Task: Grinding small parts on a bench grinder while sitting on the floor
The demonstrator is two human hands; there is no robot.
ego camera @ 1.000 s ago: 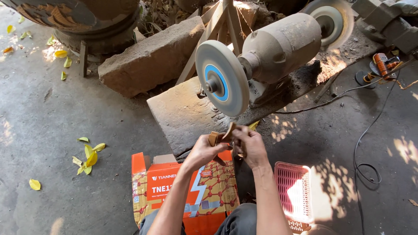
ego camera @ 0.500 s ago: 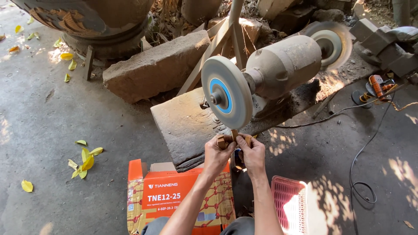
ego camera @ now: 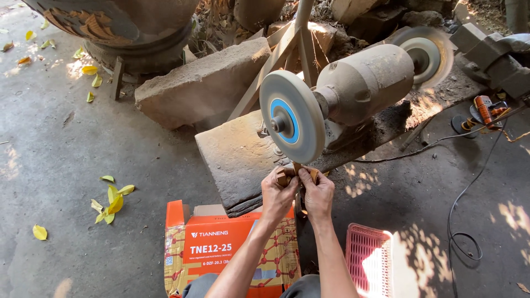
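Two wheels sat on the dusty bench grinder (ego camera: 359, 88); at six o'clock beneath the near buffing wheel (ego camera: 291, 117), left hand (ego camera: 277, 194) and right hand (ego camera: 318, 193) pinched a small wooden piece (ego camera: 298, 172), seemingly light, stiff, best gripped by its ends.

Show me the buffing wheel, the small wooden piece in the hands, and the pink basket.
buffing wheel (ego camera: 291, 117), head view, blue centre disc.
wooden piece (ego camera: 298, 171), head view, top between the thumbs.
pink basket (ego camera: 367, 255), head view, slatted left wall.

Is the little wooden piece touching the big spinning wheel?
Touching. In the head view, both hands, left hand and right hand, press the small wooden piece up against the bottom rim of the grinding wheel; no gap shows between them.
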